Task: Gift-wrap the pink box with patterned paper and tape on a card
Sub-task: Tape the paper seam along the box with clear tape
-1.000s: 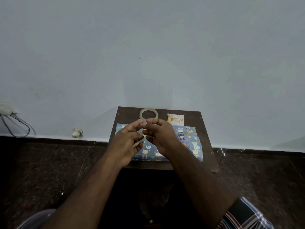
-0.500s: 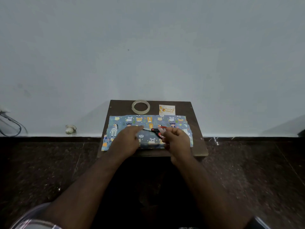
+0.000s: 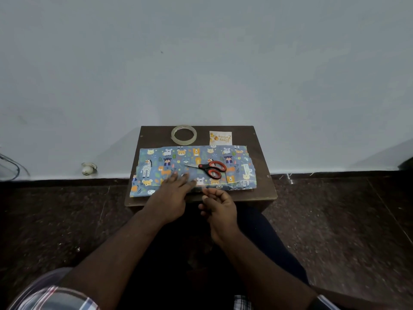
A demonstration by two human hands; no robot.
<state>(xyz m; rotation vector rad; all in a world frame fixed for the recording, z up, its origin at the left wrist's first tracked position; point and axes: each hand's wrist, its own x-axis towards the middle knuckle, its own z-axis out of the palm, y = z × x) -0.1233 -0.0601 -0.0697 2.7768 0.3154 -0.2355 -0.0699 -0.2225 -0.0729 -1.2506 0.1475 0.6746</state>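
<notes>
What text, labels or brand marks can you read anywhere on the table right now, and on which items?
None can be quoted.
Card: dark script beside orange ornaments, too small to read.
Tape roll: faint marks on the inner core, too blurred to read.
Wrapping paper: animal pictures, plus a pale strip near its right end, unreadable.
Scissors: no legible marking.

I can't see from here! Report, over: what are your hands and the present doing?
Left hand flat on wrapped box. Right hand loosely curled, empty. Scissors lying on top, in the way.
</notes>
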